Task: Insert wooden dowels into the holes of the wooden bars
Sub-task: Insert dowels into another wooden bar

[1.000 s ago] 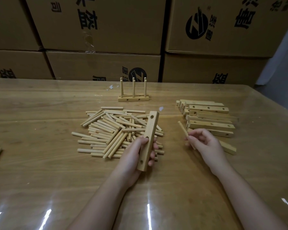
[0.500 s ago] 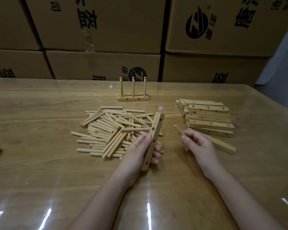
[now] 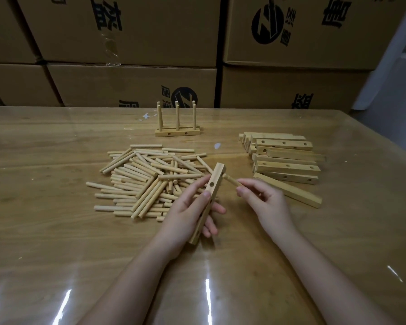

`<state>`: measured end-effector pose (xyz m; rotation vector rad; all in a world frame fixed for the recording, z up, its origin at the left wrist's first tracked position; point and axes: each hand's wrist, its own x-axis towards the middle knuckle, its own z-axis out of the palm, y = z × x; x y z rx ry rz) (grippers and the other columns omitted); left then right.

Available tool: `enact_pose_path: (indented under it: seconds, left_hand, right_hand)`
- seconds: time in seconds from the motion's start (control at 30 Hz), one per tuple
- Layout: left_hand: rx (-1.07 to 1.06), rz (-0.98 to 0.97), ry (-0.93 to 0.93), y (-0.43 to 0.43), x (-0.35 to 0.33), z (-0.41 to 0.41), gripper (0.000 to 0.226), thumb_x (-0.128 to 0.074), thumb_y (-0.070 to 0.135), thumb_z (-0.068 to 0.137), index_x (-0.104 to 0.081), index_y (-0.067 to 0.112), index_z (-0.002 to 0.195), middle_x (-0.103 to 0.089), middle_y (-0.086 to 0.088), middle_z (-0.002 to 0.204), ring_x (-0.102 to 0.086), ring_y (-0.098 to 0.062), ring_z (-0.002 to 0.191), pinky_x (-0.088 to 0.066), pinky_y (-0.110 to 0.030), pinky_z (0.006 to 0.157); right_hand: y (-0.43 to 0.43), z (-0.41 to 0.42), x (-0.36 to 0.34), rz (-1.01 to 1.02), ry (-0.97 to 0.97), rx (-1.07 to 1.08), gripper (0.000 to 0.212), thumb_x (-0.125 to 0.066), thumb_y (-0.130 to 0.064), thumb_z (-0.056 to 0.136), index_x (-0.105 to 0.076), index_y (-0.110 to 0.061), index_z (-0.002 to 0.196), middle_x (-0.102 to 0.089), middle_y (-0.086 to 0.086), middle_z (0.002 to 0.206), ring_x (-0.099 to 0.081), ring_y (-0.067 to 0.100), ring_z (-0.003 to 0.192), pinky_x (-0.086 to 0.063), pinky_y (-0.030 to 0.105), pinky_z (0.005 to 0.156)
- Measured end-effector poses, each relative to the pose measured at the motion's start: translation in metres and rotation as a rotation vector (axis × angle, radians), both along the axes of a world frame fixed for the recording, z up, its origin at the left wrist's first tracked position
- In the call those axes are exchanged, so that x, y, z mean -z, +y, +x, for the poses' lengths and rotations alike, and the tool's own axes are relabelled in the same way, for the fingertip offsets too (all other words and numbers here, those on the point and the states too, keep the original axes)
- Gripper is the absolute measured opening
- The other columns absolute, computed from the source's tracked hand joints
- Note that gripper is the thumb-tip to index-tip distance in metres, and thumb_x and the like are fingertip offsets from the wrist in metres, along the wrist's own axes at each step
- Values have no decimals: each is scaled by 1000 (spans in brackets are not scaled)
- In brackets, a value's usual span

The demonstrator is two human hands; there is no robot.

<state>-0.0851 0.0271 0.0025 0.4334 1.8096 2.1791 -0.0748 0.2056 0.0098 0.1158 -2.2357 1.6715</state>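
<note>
Grips a wooden bar [image 3: 212, 186] in the left hand [image 3: 188, 214], fingers curled round its lower half, far end tilted up and away. Pinches a dowel [image 3: 231, 180] in the right hand [image 3: 265, 202], its tip meeting the bar's side near the top end; cannot tell how deep it sits. Shows a hole on the bar's face just above the left thumb. Finds a loose pile of dowels [image 3: 145, 179] behind the left hand on the table [image 3: 45, 231], a stack of bars [image 3: 286, 160] off to the right, one slanted bar [image 3: 291, 193] near the right hand. Sees, farther back, an assembled piece [image 3: 177, 131] with upright dowels, before stacked cardboard boxes [image 3: 131, 31].
</note>
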Motion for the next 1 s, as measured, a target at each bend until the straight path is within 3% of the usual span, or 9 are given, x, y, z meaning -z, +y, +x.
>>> enact_pose_path:
  seconds: [0.27, 0.37, 0.43, 0.53, 0.57, 0.73, 1.0]
  left_hand:
    - [24, 3, 20, -1, 5, -2, 44, -53, 37, 86, -49, 37, 130, -71, -13, 84, -61, -19, 49, -47, -22, 43]
    - [26, -5, 22, 0, 6, -2, 44, -53, 37, 86, -49, 38, 130, -71, -13, 83, -61, -19, 49, -46, -22, 43]
    - [26, -19, 25, 0, 6, -2, 44, -53, 36, 86, -49, 38, 130, -71, -13, 83, -61, -19, 49, -46, -22, 42]
    - [23, -42, 33, 1, 6, -2, 45, -52, 35, 87, -48, 38, 131, -71, -12, 83, -61, -19, 49, -46, -22, 42]
    - [19, -48, 35, 1, 6, -2, 44, -52, 33, 88, -47, 38, 131, -71, -12, 82, -61, -19, 49, -45, -21, 42]
    - [3, -85, 49, 1, 6, -1, 37, -48, 24, 95, -47, 39, 129, -71, -10, 82, -61, -18, 49, -45, -21, 41]
    - [9, -123, 63, 1, 7, -1, 36, -49, 29, 94, -49, 47, 124, -72, -9, 85, -62, -18, 51, -45, -21, 42]
  right_hand:
    - [2, -2, 2, 41, 0, 2, 18, -64, -13, 85, -68, -27, 96, -67, -3, 88, -60, 2, 86, -41, 9, 74]
    - [2, -2, 3, 66, 12, 13, 21, -64, -15, 86, -66, -34, 93, -66, -8, 86, -59, -1, 84, -40, 8, 73]
    - [2, -2, 3, 116, 20, 43, 20, -64, -19, 86, -66, -37, 92, -64, -12, 84, -58, 0, 85, -43, 18, 80]
    - [1, -2, 3, 219, 47, 107, 14, -64, -23, 85, -69, -32, 95, -61, -15, 82, -58, 9, 86, -42, 44, 90]
    - [1, -2, 3, 261, 64, 128, 14, -64, -25, 85, -69, -31, 96, -61, -15, 82, -58, 9, 85, -40, 46, 90]
    - [3, 0, 2, 453, 142, 214, 14, -63, -30, 86, -69, -34, 98, -60, -17, 82, -55, 3, 85, -23, 28, 80]
    - [2, 0, 1, 566, 180, 270, 16, -63, -30, 86, -71, -29, 99, -56, -20, 82, -52, 6, 84, -21, 29, 77]
